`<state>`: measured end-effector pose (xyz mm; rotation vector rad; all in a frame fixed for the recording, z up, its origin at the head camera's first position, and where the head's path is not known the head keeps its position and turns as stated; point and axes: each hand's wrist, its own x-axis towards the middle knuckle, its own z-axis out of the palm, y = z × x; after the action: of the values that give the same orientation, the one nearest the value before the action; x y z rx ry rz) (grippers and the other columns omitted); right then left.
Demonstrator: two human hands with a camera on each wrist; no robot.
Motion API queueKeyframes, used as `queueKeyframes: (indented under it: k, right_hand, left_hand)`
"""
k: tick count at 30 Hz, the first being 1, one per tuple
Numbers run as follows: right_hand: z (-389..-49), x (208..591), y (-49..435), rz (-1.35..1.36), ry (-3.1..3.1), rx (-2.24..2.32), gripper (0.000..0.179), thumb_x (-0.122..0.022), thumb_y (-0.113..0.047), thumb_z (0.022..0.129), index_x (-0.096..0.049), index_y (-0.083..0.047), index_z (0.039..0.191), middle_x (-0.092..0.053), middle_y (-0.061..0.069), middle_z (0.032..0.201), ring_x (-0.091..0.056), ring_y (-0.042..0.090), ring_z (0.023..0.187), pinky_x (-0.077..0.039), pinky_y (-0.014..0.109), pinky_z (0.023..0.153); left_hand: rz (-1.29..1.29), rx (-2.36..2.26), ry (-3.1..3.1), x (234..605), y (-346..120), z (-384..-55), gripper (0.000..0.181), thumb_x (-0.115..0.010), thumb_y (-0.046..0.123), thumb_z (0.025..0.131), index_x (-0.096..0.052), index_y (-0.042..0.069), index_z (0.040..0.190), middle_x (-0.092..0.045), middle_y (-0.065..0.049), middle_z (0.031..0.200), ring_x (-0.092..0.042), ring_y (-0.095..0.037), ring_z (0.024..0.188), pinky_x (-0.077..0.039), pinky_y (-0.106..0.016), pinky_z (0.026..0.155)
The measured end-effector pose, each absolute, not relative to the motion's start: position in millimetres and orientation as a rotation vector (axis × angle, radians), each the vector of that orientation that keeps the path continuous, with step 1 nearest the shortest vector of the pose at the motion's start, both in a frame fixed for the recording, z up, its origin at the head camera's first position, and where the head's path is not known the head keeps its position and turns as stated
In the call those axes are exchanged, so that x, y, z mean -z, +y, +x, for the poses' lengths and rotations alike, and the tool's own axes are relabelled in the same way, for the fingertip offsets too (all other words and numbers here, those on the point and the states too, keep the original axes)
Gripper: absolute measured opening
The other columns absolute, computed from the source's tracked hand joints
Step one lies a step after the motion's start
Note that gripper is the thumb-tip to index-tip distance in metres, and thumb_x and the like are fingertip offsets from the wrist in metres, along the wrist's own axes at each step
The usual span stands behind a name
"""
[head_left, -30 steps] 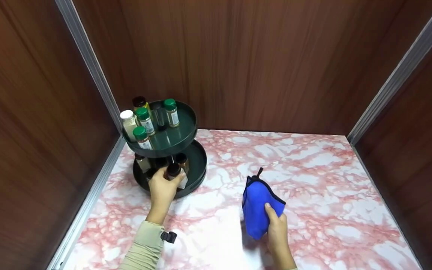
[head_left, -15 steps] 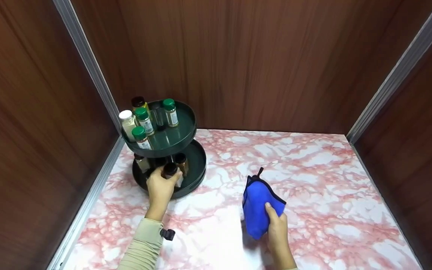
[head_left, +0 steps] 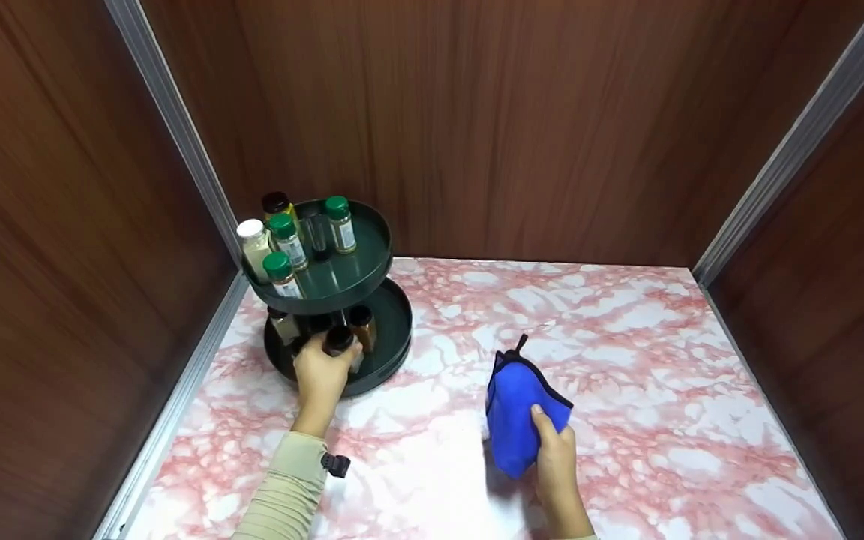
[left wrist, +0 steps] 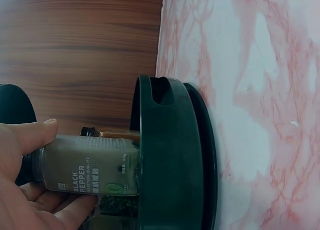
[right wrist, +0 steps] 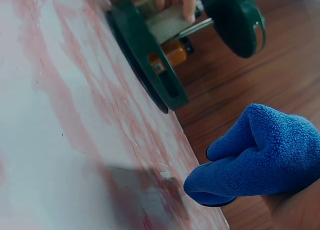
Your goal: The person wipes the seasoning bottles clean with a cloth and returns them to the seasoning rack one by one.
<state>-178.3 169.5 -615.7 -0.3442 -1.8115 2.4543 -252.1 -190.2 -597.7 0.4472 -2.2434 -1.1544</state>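
My left hand (head_left: 321, 375) grips a black-capped pepper jar (left wrist: 92, 165), its label reading "BLACK PEPPER", thumb on one side and fingers on the other. The jar stands upright within the lower tier of a dark green two-tier turntable (head_left: 394, 360); whether its base bears on the tier I cannot tell. Other dark-capped jars, such as an amber one (head_left: 364, 330), stand around it, partly hidden by the upper tier. My right hand (head_left: 556, 465) holds a blue cloth (head_left: 513, 420) with black edging and a small loop, above the table. In the right wrist view, fleecy blue cloth (right wrist: 270, 150) covers the fingers.
On the upper tier (head_left: 357, 277) stand several bottles, among them green-capped ones (head_left: 342, 225) and a white-capped one (head_left: 254, 247). Brown wood-grain panels (head_left: 537, 135) enclose the pink marbled table (head_left: 627, 352) at the back and sides.
My left hand has shifted slightly left with the pepper jar, which sits a little deeper in the lower tier. My right hand and the blue cloth have stayed almost still.
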Motion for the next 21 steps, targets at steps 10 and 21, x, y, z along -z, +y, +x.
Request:
queueKeyframes:
  k: [10, 21]
  right_hand:
    - [-179.3, 616.0, 169.7, -0.357, -1.811, -2.451, 0.039, -0.056, -0.025, 0.105, -0.058, 0.007, 0.125, -0.075, 0.006, 0.098, -0.072, 0.018, 0.089, -0.058, 0.031, 0.084]
    - [-178.7, 618.1, 169.7, -0.357, -1.794, -2.469, 0.04, -0.055, -0.025, 0.105, -0.055, 0.008, 0.128, -0.074, 0.007, 0.099, -0.072, 0.018, 0.091, -0.058, 0.032, 0.085]
  left_hand:
    - [0.443, 1.114, -2.254, 609.0, -187.5, -256.5, 0.052, -0.093, 0.029, 0.071, -0.076, 0.007, 0.115, -0.076, -0.021, 0.107, -0.067, -0.05, 0.102, -0.047, -0.057, 0.095]
    - [0.487, 1.106, -2.287, 618.0, -187.3, -259.1, 0.052, -0.092, 0.031, 0.073, -0.075, 0.004, 0.115, -0.075, -0.022, 0.109, -0.066, -0.05, 0.105, -0.049, -0.057, 0.095]
